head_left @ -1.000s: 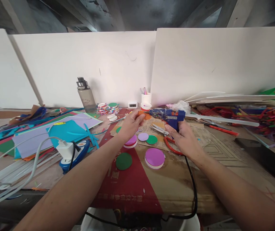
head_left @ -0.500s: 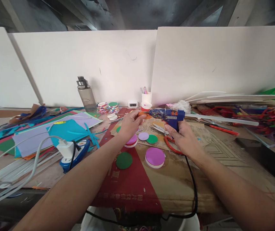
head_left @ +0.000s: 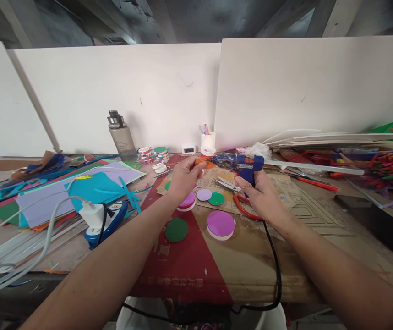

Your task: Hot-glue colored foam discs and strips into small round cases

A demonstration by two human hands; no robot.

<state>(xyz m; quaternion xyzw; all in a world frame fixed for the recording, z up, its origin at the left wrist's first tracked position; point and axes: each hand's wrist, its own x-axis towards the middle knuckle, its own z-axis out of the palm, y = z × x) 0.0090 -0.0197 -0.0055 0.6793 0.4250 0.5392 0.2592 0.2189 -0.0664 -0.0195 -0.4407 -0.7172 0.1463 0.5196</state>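
My right hand is closed round the grip of a blue hot glue gun, whose nozzle points left and whose long glue stick juts out to the right. My left hand pinches a small orange piece right at the nozzle. Below the hands lie foam discs: a large purple one, a dark green one, a small lilac one and a small green one. Red-handled scissors lie under my right hand.
Coloured sheets and a white charger with cable cover the left of the bench. A water bottle, a white cup and a small clock stand by the white back boards. Pipe cleaners pile at right.
Both hands and the glue gun stay almost still; only the view has shifted slightly.
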